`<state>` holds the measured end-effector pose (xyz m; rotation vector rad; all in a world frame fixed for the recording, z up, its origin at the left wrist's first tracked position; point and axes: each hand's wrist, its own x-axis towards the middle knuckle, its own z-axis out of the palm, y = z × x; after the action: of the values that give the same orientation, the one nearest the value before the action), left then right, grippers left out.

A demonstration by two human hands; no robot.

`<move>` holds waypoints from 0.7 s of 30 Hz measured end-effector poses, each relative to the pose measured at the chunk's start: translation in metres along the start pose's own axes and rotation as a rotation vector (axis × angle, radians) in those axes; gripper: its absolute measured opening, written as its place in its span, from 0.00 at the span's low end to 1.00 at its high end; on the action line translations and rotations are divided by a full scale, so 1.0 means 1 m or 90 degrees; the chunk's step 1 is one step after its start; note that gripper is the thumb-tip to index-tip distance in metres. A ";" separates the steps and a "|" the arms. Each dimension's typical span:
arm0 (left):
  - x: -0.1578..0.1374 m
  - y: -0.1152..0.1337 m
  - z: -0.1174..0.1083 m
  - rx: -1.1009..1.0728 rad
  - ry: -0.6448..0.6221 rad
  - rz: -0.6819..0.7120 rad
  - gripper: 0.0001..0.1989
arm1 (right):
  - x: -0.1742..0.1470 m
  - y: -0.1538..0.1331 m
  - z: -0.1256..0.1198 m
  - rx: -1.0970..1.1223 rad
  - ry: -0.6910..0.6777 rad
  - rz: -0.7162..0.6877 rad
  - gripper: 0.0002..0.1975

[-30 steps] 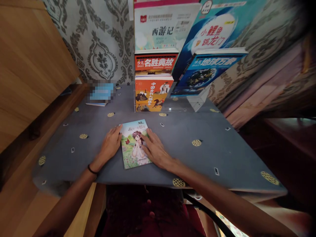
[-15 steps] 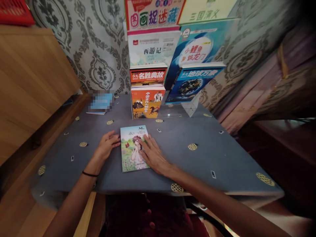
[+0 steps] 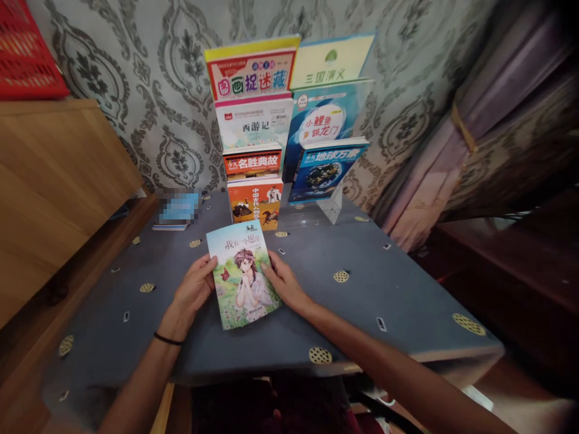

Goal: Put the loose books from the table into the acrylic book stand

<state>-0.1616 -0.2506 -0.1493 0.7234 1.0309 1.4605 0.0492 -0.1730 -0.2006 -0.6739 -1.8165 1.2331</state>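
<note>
A thin paperback book (image 3: 244, 280), its cover showing a drawn figure in a flowery meadow, is held up off the table near its front middle, cover facing me. My left hand (image 3: 195, 288) grips the left edge, thumb on the cover and fingers behind. On the opposite edge my right hand (image 3: 284, 282) is closed in the same way, its thumb on the cover. The fingers behind the book are hidden. Just beyond the held book stands an orange book (image 3: 256, 202), lowest in the left column of a display stand.
The clear stand (image 3: 332, 208) carries several more books, including a blue one (image 3: 323, 175) on the right. A blurred blue book (image 3: 176, 211) lies at the table's back left. The patterned cloth (image 3: 362, 313) covers the table. A wooden cabinet (image 3: 58, 193) and red basket (image 3: 29, 54) are left.
The book has come up off the table and tilted toward me. My left hand has taken its left edge; my right hand has gone from lying on the cover to gripping the right edge.
</note>
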 end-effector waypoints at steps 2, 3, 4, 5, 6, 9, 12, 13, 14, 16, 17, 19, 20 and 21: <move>0.001 0.007 0.007 0.002 -0.006 0.039 0.25 | 0.010 -0.015 -0.007 0.088 -0.009 -0.019 0.22; 0.001 0.010 0.010 0.003 -0.008 0.060 0.25 | 0.015 -0.022 -0.011 0.114 -0.009 -0.031 0.20; 0.001 0.012 0.013 0.003 -0.010 0.080 0.25 | 0.018 -0.029 -0.014 0.128 -0.007 -0.042 0.19; 0.000 0.014 0.015 0.001 -0.012 0.097 0.24 | 0.020 -0.034 -0.017 0.131 -0.006 -0.052 0.18; 0.000 0.015 0.017 -0.001 -0.014 0.114 0.24 | 0.022 -0.037 -0.020 0.128 -0.004 -0.062 0.17; -0.002 0.013 0.019 -0.002 -0.031 0.148 0.23 | 0.020 -0.037 -0.025 0.110 -0.007 -0.081 0.16; -0.003 0.003 0.020 0.010 -0.048 0.159 0.24 | 0.013 -0.027 -0.024 0.097 -0.009 -0.082 0.17; -0.003 0.000 0.019 0.016 -0.046 0.160 0.24 | 0.011 -0.024 -0.023 0.091 -0.006 -0.080 0.17; -0.003 -0.003 0.020 0.023 -0.039 0.162 0.24 | 0.009 -0.022 -0.022 0.083 -0.002 -0.079 0.17; -0.002 -0.008 0.020 0.031 -0.017 0.164 0.24 | 0.006 -0.020 -0.021 0.065 0.004 -0.075 0.16; -0.002 -0.009 0.020 0.035 -0.007 0.159 0.25 | 0.005 -0.020 -0.021 0.055 0.006 -0.073 0.16; -0.001 -0.012 0.020 0.039 0.007 0.143 0.26 | 0.004 -0.021 -0.021 0.032 0.012 -0.072 0.16; -0.001 -0.013 0.019 0.042 0.012 0.134 0.27 | 0.004 -0.022 -0.021 0.018 0.016 -0.072 0.16; -0.001 -0.014 0.019 0.047 0.016 0.126 0.27 | 0.004 -0.022 -0.021 0.004 0.019 -0.073 0.16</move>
<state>-0.1385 -0.2486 -0.1542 0.8825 1.0615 1.6113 0.0659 -0.1680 -0.1747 -0.5737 -1.8003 1.1456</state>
